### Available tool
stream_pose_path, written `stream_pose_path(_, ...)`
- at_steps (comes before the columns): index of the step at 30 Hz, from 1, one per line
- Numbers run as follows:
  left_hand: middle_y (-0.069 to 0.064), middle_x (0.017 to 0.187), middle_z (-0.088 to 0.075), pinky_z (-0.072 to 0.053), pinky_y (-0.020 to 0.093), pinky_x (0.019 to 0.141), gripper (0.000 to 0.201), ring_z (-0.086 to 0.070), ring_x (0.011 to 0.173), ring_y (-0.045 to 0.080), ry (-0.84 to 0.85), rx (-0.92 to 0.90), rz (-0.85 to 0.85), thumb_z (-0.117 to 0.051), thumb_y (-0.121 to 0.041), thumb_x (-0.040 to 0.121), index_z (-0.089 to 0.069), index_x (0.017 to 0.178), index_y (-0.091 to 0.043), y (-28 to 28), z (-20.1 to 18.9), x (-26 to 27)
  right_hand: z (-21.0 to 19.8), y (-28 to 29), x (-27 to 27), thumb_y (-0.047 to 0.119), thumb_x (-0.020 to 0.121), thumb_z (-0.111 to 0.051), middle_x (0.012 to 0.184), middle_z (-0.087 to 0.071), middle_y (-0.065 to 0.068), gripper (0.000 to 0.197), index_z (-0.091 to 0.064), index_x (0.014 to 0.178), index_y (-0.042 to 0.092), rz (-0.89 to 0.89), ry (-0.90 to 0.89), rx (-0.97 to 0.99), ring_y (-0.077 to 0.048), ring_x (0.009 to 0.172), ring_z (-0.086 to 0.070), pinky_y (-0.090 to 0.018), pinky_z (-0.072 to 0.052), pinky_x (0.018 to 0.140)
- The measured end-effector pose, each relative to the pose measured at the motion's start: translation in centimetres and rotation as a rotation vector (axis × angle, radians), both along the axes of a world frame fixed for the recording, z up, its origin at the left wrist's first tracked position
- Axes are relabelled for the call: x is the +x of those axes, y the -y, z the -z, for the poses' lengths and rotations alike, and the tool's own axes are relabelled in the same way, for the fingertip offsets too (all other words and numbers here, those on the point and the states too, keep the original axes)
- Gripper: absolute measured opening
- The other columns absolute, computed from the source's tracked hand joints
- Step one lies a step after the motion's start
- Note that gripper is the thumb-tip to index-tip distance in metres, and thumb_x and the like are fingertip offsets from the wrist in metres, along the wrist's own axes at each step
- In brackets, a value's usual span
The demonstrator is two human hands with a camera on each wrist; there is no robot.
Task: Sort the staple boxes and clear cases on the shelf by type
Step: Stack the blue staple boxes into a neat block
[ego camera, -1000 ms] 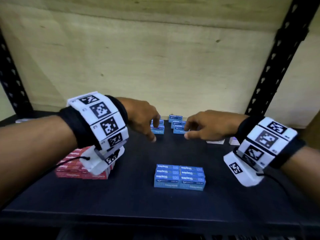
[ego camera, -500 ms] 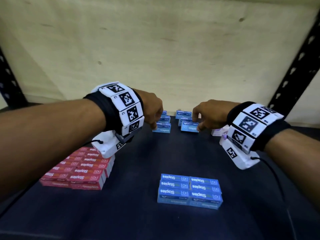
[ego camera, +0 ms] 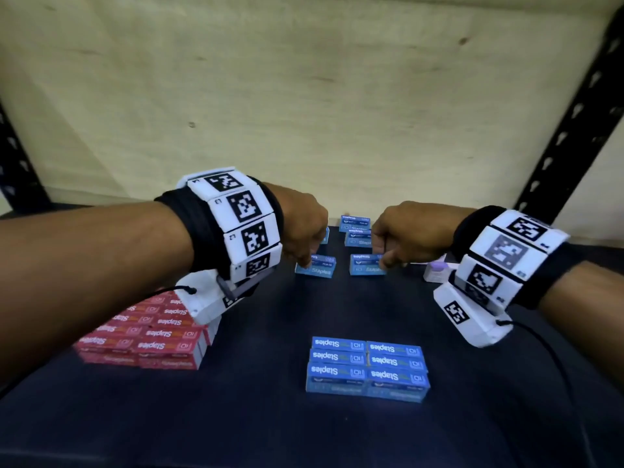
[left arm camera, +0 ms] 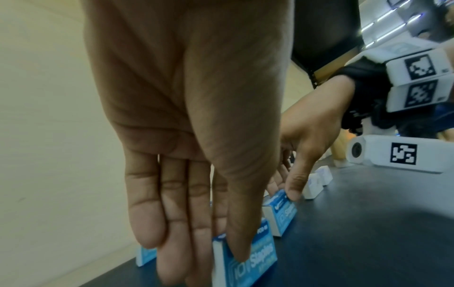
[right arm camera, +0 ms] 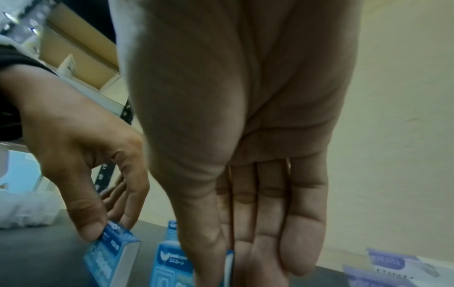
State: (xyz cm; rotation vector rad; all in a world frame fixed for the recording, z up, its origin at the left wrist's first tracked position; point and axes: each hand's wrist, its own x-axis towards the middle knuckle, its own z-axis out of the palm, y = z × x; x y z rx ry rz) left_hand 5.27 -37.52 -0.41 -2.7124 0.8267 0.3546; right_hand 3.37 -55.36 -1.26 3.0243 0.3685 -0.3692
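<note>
As both arms reach toward the back of the dark shelf (ego camera: 263,417), each hand takes one small blue staple box. The left hand (ego camera: 300,228) pinches the left blue box (ego camera: 315,266), which rests on the shelf at about 11 o'clock from the shelf's middle; in the left wrist view the thumb lies on the printed front face (left arm camera: 255,258) and the fingers (left arm camera: 172,233) run down behind it, so this grip is closed on the box. The right hand (ego camera: 410,236) pinches the right blue box (ego camera: 366,265) at about 12 o'clock, thumb at its right end; the right wrist view shows the thumb across the box (right arm camera: 169,264) and the fingers behind, though blur hides whether the box is lifted off the shelf. The two held boxes lie side by side, apart from each other.

Behind them, at 12 o'clock near the pale back wall (ego camera: 304,96), two more loose blue boxes (ego camera: 356,229) sit one behind the other, and another is partly hidden by the left hand. A sorted block of blue boxes (ego camera: 368,366), in two columns, lies at 6 o'clock. A block of red staple boxes (ego camera: 152,336) lies at 8 o'clock, partly under the left wrist camera. At 2 o'clock, just beside the right wrist, stands what appears to be a clear case (ego camera: 437,271) with a purple label; the right wrist view shows similar purple-labelled cases (right arm camera: 393,266) near the fingers.
</note>
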Motion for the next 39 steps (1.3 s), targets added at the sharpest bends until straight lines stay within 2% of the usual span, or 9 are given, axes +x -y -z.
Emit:
stream_pose_path(4, -0.003, 0.103, -0.071, -0.04, 0.019, 0.059, 0.027, -0.057, 0.079, 0.011, -0.03, -0.006, 0.075, -0.064, -0.038, 0.092, -0.067, 0.11, -0.018, -0.3, 0.2, -2.1, -0.2, 0.1, -2.5, 0.028, 0.085, -0.074, 0.08, -0.075, 0.005, 0.01, -0.068, 0.089, 0.021, -0.04, -0.011, 0.011, -0.008, 0.072, -0.065, -0.024, -0.049, 0.07)
stream_pose_path(8, -0.003, 0.096, -0.074, -0.048, 0.026, 0.07, 0.024, -0.066, 0.089, 0.016, -0.074, 0.005, 0.116, -0.066, -0.037, 0.09, -0.07, 0.102, -0.017, -0.8, 0.4, -4.0, 0.1, 0.5, -5.0, 0.032, 0.085, -0.074, 0.08, -0.072, 0.009, 0.011, -0.066, 0.088, 0.025, -0.048, -0.029, 0.013, -0.001, 0.065, -0.057, -0.019, -0.042, 0.063)
stream_pose_path(13, -0.001, 0.095, -0.074, -0.048, 0.024, 0.066, 0.023, -0.068, 0.088, 0.015, -0.114, -0.002, 0.123, -0.067, -0.035, 0.089, -0.071, 0.103, -0.016, -1.5, 0.4, -5.7, 0.3, 1.3, -8.0, 0.035, 0.086, -0.073, 0.083, -0.071, 0.011, 0.013, -0.064, 0.091, 0.026, -0.034, -0.065, 0.034, 0.002, 0.063, -0.054, -0.012, -0.039, 0.056)
stream_pose_path(21, -0.003, 0.087, -0.075, -0.044, 0.022, 0.061, 0.022, -0.066, 0.08, 0.009, -0.141, -0.046, 0.104, -0.067, -0.039, 0.087, -0.069, 0.098, -0.021, -2.5, 0.4, -7.8, 0.3, 1.9, -10.9, 0.038, 0.086, -0.072, 0.084, -0.072, 0.011, 0.013, -0.062, 0.087, 0.03, -0.04, -0.12, 0.076, 0.002, 0.064, -0.057, -0.016, -0.046, 0.063)
stream_pose_path(27, -0.01, 0.09, -0.068, -0.05, 0.026, 0.071, 0.027, -0.062, 0.083, 0.012, -0.143, -0.054, 0.091, -0.073, -0.033, 0.085, -0.064, 0.109, -0.027, -2.7, -0.1, -9.4, -0.4, 1.5, -12.1, 0.04, 0.085, -0.073, 0.078, -0.063, 0.02, 0.027, -0.06, 0.108, 0.034, -0.02, -0.155, 0.078, 0.008, 0.063, -0.054, -0.01, -0.04, 0.059)
stream_pose_path(30, -0.017, 0.081, -0.052, -0.043, 0.023, 0.064, 0.057, -0.052, 0.073, 0.004, -0.214, -0.022, 0.064, -0.082, -0.034, 0.074, -0.054, 0.123, -0.034, -2.9, -0.2, -10.2, -1.0, 1.0, -13.1, 0.049, 0.077, -0.078, 0.084, -0.056, 0.021, 0.055, -0.049, 0.123, 0.043, 0.009, -0.222, 0.028, 0.004, 0.077, -0.055, -0.017, -0.044, 0.071)
stream_pose_path(32, -0.017, 0.088, -0.055, -0.047, 0.023, 0.07, 0.068, -0.054, 0.078, 0.003, -0.24, -0.014, 0.051, -0.085, -0.042, 0.069, -0.05, 0.126, -0.036, -2.8, 0.0, -10.7, -1.0, 0.5, -13.4, 0.054, 0.073, -0.079, 0.089, -0.055, 0.019, 0.064, -0.047, 0.127, 0.042, 0.003, -0.231, 0.015, 0.0, 0.084, -0.056, -0.02, -0.047, 0.077)
stream_pose_path(35, -0.012, 0.117, -0.059, -0.051, 0.035, 0.091, 0.075, -0.058, 0.102, 0.013, -0.223, -0.011, 0.04, -0.081, -0.059, 0.065, -0.049, 0.128, -0.034, -2.4, 0.7, -11.3, -0.3, -0.2, -13.6, 0.06, 0.073, -0.076, 0.104, -0.055, 0.016, 0.065, -0.047, 0.127, 0.038, -0.052, -0.189, 0.022, -0.006, 0.093, -0.058, -0.026, -0.05, 0.084)
stream_pose_path(39, -0.007, 0.119, -0.058, -0.051, 0.039, 0.091, 0.072, -0.059, 0.103, 0.019, -0.172, 0.0, 0.027, -0.074, -0.066, 0.068, -0.05, 0.126, -0.03, -1.5, 1.3, -11.8, 0.6, -1.0, -13.7, 0.06, 0.078, -0.072, 0.113, -0.057, 0.011, 0.062, -0.046, 0.128, 0.034, -0.082, -0.15, 0.003, -0.012, 0.099, -0.057, -0.033, -0.05, 0.09)
